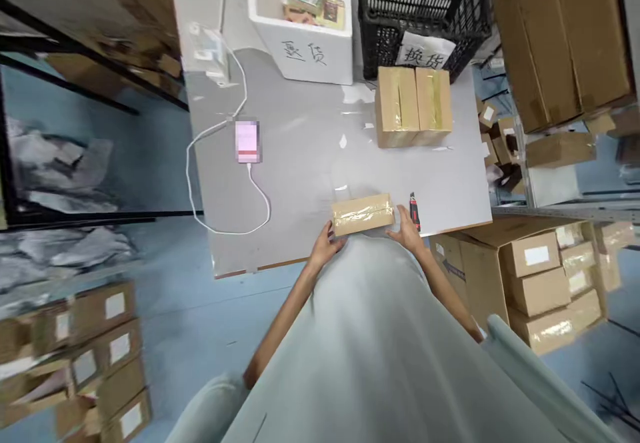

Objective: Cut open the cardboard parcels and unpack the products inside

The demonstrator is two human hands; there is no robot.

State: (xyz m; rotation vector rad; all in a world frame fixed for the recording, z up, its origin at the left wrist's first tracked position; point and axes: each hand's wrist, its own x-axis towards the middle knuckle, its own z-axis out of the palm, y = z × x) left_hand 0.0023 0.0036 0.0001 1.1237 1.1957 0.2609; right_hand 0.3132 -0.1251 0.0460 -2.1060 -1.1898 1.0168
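Note:
A small taped cardboard box (363,215) is at the front edge of the grey table, its top covered with shiny clear tape. My left hand (327,248) is at the box's left end, fingers curled at its corner. At the right end is my right hand (407,232), with thumb and fingers around the near corner. Between them the two hands hold the box; its underside is hidden. Just right of my right hand lies a red and black utility knife (415,212).
Two taped boxes (414,108) stand before a black crate (425,23). Left of the crate is a white bin (305,53) with small packs inside. A phone (248,142) lies on the table (300,183), its white cable (265,196) looping left. An open carton (480,273) of boxes stands at right.

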